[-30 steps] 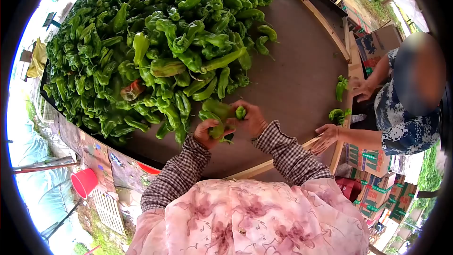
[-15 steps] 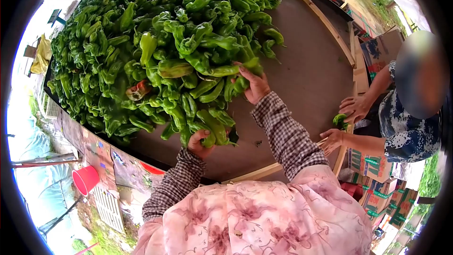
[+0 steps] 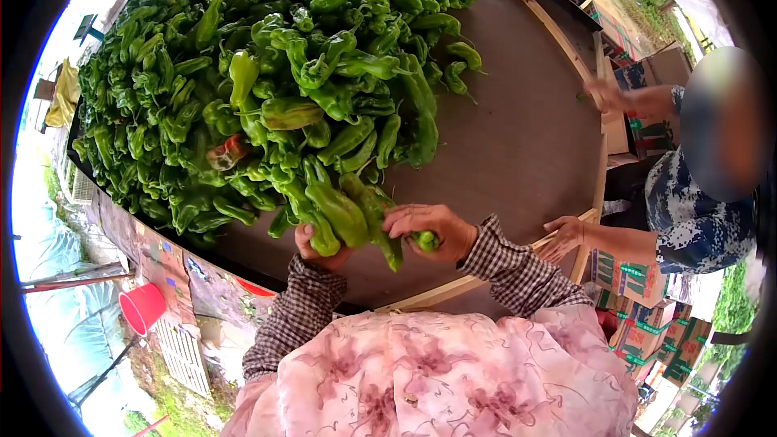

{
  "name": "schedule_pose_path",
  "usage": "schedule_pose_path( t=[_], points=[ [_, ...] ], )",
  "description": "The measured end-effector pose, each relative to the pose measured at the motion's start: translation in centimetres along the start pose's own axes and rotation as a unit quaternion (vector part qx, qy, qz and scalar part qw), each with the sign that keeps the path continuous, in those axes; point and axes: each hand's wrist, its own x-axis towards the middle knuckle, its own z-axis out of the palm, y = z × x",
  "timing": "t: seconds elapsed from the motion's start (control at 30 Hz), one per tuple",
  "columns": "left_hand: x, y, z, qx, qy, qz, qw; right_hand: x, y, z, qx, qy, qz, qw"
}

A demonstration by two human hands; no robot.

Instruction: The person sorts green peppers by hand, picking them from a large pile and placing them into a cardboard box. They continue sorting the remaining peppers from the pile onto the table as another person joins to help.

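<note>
A large heap of green peppers [image 3: 283,57] covers the left and far part of the brown table surface. My left hand [image 3: 320,251], at the near edge of the heap, is closed around several long green peppers [image 3: 338,214], partly hiding them. Close to its right, my right hand [image 3: 441,231] curls over a green pepper whose end [image 3: 426,240] pokes out below the fingers. Its fingertips touch another long pepper [image 3: 380,226] beside the left hand's bunch. A partly red, shrivelled pepper [image 3: 229,152] lies in the heap.
Wooden strips [image 3: 538,12] border the table on the right. Another person's hand [image 3: 566,236] rests near that edge, the other hand blurred farther up. Cardboard boxes [image 3: 647,324] are stacked beyond. A red bucket [image 3: 143,308] and a pale slatted crate [image 3: 184,352] are at lower left.
My right hand has come from the heap's right side toward my left hand with a pepper. The other person's upper hand has moved up along the edge; the pepper near it is out of sight.
</note>
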Motion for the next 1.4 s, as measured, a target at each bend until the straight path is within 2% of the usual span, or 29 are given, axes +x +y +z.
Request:
schedule_pose_path(
  t=[0.03, 0.07, 0.13, 0.2, 0.27, 0.3, 0.37, 0.4, 0.43, 0.5, 0.57, 0.6, 0.63, 0.7, 0.73, 0.77, 0.8, 0.83, 0.87, 0.9, 0.93, 1.0, 1.03, 1.07, 1.1, 1.2, 1.3, 1.33, 1.4],
  points=[
    [-0.5, 0.3, -0.3, 0.021, 0.000, 0.010, 1.000, -0.3, 0.5, -0.2, 0.097, 0.008, 0.005, 0.995],
    [-1.0, 0.5, -0.2, 0.002, 0.000, 0.006, 1.000, -0.3, 1.5, -0.8, 0.093, 0.051, 0.038, 0.994],
    [-2.9, 1.5, 0.1, 0.035, 0.003, 0.040, 0.999, 0.4, 3.7, -2.7, -0.072, 0.195, 0.116, 0.971],
    [-4.2, 3.1, 1.5, 0.070, 0.006, 0.076, 0.995, 0.9, 6.2, -4.8, -0.187, 0.328, 0.286, 0.880],
    [-6.3, 5.6, 4.5, 0.133, -0.100, 0.120, 0.979, -0.6, 9.4, -7.5, -0.420, 0.321, 0.243, 0.813],
    [-8.6, 7.0, 4.9, 0.173, -0.135, 0.149, 0.964, -1.1, 9.5, -8.4, -0.455, 0.281, 0.294, 0.792],
    [-16.0, 10.6, 0.0, 0.171, 0.023, 0.199, 0.965, -2.3, 9.7, -8.5, -0.508, 0.242, 0.358, 0.745],
    [-18.6, 11.8, -0.1, 0.205, -0.002, 0.236, 0.950, -4.8, 12.5, -9.5, -0.539, 0.226, 0.292, 0.757],
    [-23.1, 13.0, -3.5, 0.176, 0.103, 0.299, 0.932, -5.4, 12.5, -9.2, -0.513, 0.220, 0.329, 0.762],
    [-26.6, 13.9, -4.2, 0.186, 0.163, 0.281, 0.927, -6.1, 12.4, -8.5, -0.486, 0.207, 0.362, 0.768],
    [-29.6, 14.4, -8.6, 0.139, 0.300, 0.287, 0.899, -7.4, 13.1, -8.1, -0.470, 0.261, 0.398, 0.743],
    [-28.8, 14.6, -9.4, 0.130, 0.306, 0.263, 0.906, -7.2, 12.7, -8.9, -0.380, 0.211, 0.484, 0.759],
    [-28.5, 15.1, -11.9, 0.108, 0.313, 0.248, 0.910, -6.3, 11.7, -8.9, -0.386, 0.213, 0.487, 0.754],
    [-26.7, 15.8, -16.3, 0.114, 0.398, 0.202, 0.888, -4.3, 9.1, -7.3, -0.223, 0.241, 0.534, 0.779],
    [-26.0, 16.6, -19.3, 0.111, 0.387, 0.187, 0.896, -4.1, 8.8, -7.0, -0.269, 0.221, 0.520, 0.780],
    [-25.6, 17.7, -22.4, 0.112, 0.459, 0.146, 0.869, -4.2, 8.6, -6.9, -0.316, 0.200, 0.506, 0.778],
    [-24.5, 18.1, -24.3, 0.116, 0.528, 0.105, 0.835, -4.5, 9.0, -6.8, -0.274, 0.248, 0.501, 0.783],
    [-22.4, 17.5, -21.8, 0.152, 0.585, 0.126, 0.787, -4.9, 9.0, -6.7, -0.231, 0.294, 0.491, 0.787],
    [-21.6, 17.4, -20.8, 0.202, 0.581, 0.133, 0.777, -5.0, 8.3, -6.5, -0.240, 0.301, 0.494, 0.780],
    [-21.4, 17.5, -21.8, 0.247, 0.638, 0.164, 0.710, -4.9, 7.6, -6.4, -0.050, 0.365, 0.480, 0.797],
    [-21.5, 17.2, -21.4, 0.302, 0.650, 0.216, 0.663, -5.0, 6.9, -6.3, 0.142, 0.416, 0.441, 0.783],
    [-21.6, 17.2, -19.3, 0.335, 0.618, 0.330, 0.630, -5.9, 6.1, -6.3, 0.293, 0.401, 0.387, 0.777],
    [-23.0, 18.2, -21.9, 0.447, 0.567, 0.373, 0.583, -5.9, 5.6, -6.1, 0.286, 0.413, 0.385, 0.775],
    [-21.9, 16.7, -19.0, 0.504, 0.502, 0.440, 0.549, -5.7, 5.1, -5.6, 0.361, 0.381, 0.317, 0.790],
    [-19.4, 14.5, -13.5, 0.487, 0.490, 0.471, 0.548, -5.4, 4.7, -5.3, 0.434, 0.341, 0.245, 0.797],
    [-14.4, 8.9, -4.0, 0.554, 0.363, 0.376, 0.648, -4.2, 2.5, -4.4, 0.504, 0.313, 0.213, 0.776],
    [-9.6, 3.4, 2.0, 0.584, 0.245, 0.210, 0.745, -4.2, 1.9, -3.6, 0.495, 0.280, 0.198, 0.799],
    [-7.9, 1.4, 1.3, 0.508, 0.181, 0.193, 0.820, -4.2, 1.9, -3.3, 0.495, 0.277, 0.195, 0.800],
    [-5.0, -2.2, 1.7, 0.441, 0.107, 0.088, 0.887, -4.2, 2.1, -2.5, 0.483, 0.287, 0.281, 0.778]
  ],
)
